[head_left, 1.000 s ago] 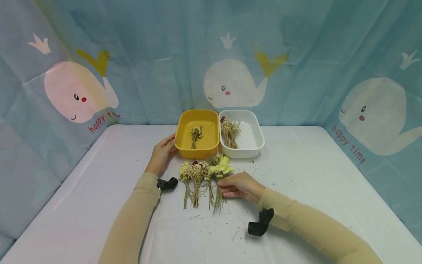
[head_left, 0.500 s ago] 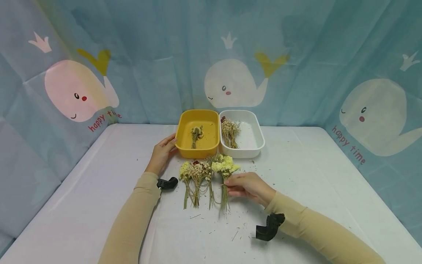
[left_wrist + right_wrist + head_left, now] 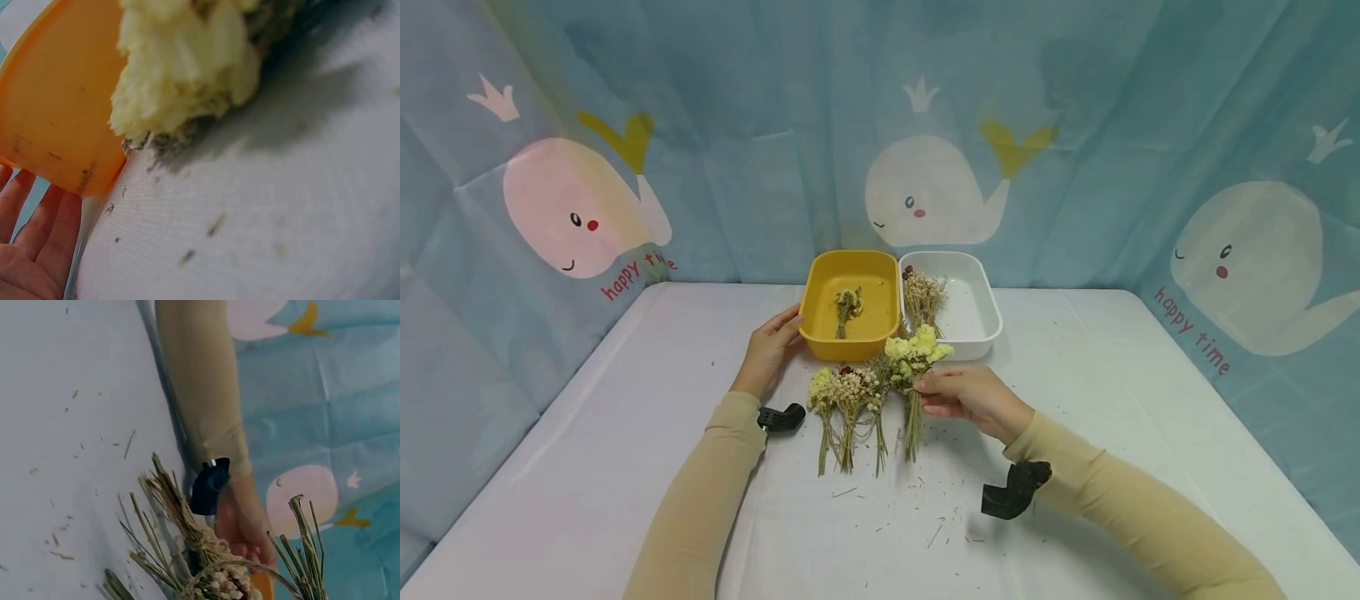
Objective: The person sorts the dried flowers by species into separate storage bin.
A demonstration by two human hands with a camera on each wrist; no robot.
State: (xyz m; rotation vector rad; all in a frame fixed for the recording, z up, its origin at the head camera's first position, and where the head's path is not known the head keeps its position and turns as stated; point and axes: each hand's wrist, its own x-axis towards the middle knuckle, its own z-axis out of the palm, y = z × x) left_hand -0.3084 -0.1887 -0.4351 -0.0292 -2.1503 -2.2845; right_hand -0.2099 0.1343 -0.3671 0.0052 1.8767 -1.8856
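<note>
In the head view my right hand (image 3: 976, 398) pinches the stems of a dried flower bunch (image 3: 916, 352) with pale yellow heads. Its heads overlap the front of the white container (image 3: 979, 308). My left hand (image 3: 769, 357) rests with nearly straight fingers against the left side of the yellow container (image 3: 880, 287); the left wrist view shows its fingertips (image 3: 65, 209) at the wall. Several tied bunches lie on the table, among them a yellow one (image 3: 822, 390) and a cream-and-red one (image 3: 853, 392). Cut stems (image 3: 306, 556) show in the right wrist view.
A small yellowish bunch (image 3: 847, 312) lies inside the yellow container. Beige and dark red dried flowers (image 3: 922, 293) lie along the white container's left wall. Stem bits (image 3: 936, 535) are scattered over the white tabletop (image 3: 1112, 400). A blue whale-print curtain (image 3: 760, 208) stands behind.
My right hand has drawn the yellow flower bunch away from the row to the right, then raised it toward the white container. My left hand has stayed at the yellow container.
</note>
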